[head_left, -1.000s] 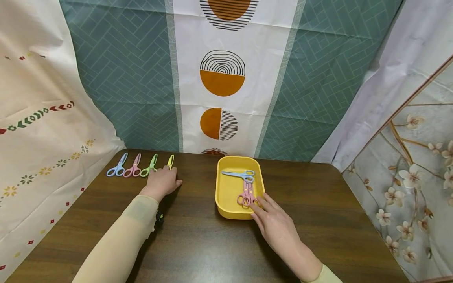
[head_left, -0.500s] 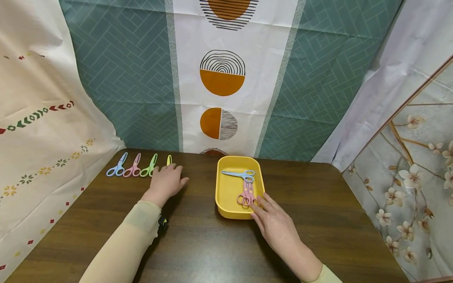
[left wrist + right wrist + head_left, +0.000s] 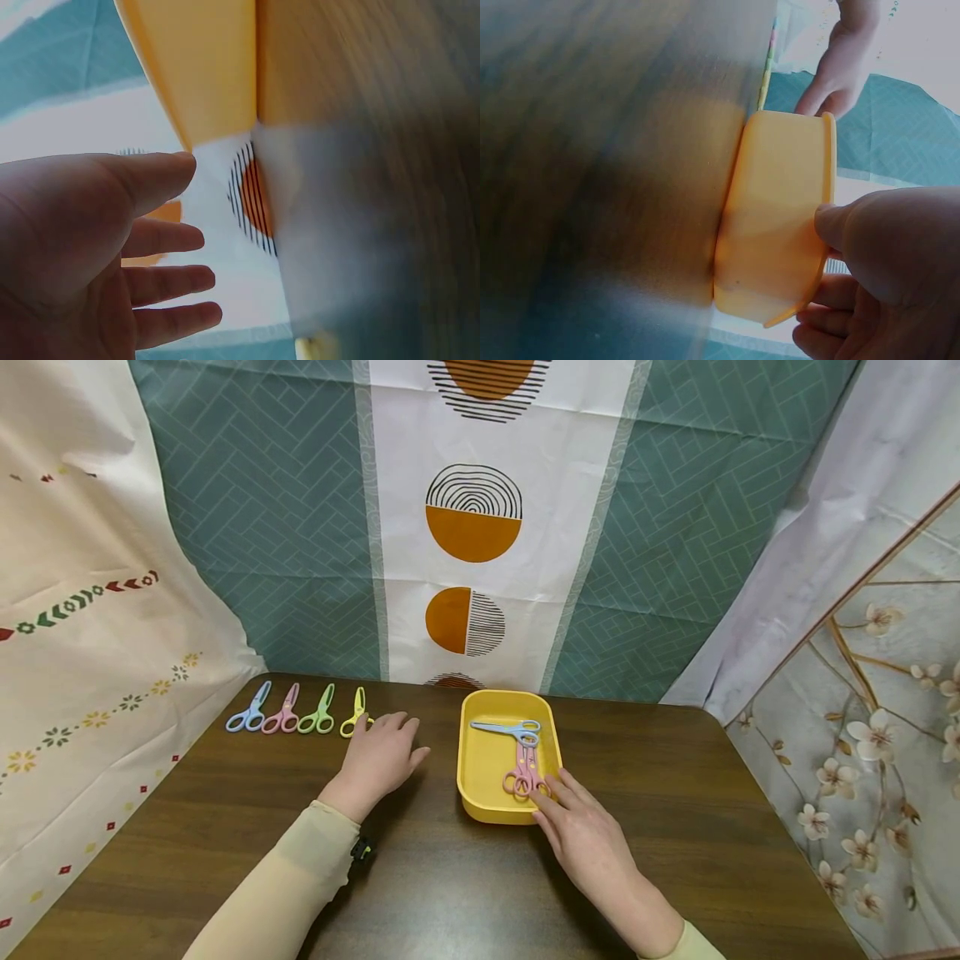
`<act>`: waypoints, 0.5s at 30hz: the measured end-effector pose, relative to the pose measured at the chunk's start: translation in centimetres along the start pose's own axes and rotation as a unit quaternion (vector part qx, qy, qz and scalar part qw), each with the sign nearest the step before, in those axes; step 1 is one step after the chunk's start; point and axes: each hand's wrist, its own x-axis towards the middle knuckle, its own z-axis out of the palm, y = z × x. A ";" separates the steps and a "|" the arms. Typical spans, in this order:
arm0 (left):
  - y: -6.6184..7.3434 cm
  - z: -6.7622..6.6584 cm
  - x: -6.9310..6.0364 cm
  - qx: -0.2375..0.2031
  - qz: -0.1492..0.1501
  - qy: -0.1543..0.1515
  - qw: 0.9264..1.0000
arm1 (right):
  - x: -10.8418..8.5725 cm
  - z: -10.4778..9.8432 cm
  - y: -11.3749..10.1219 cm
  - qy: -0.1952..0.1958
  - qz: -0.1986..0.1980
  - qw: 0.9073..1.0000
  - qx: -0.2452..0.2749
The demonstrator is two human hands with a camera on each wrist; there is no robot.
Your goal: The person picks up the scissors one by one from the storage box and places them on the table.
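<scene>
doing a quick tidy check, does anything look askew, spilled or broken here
Only mildly: in the yellow tray, the blue scissors lie crosswise, their handles overlapping the pink scissors, unlike the neat row of scissors on the table. I see no spill or damage.

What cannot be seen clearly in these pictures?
Head view: a loop of the yellow scissors, partly behind the left hand.
Head view: pink scissors in the tray, partly behind the right hand.
Left wrist view: rest of the tray, cut off by the top edge.
Right wrist view: the tray's inside, hidden by its wall.
</scene>
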 end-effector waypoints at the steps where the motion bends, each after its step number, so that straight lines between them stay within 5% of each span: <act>1: 0.3 0.0 0.0 0.002 0.006 0.002 1.000 | 0.0 0.0 0.0 0.000 0.000 1.000 -0.001; 8: 1.3 -0.2 -0.3 0.013 0.017 0.000 1.000 | 0.1 0.0 0.0 -0.006 0.004 1.000 -0.002; 15: 0.4 0.2 -0.5 0.018 -0.039 -0.060 0.997 | 0.0 0.0 0.1 -0.006 0.005 1.000 0.001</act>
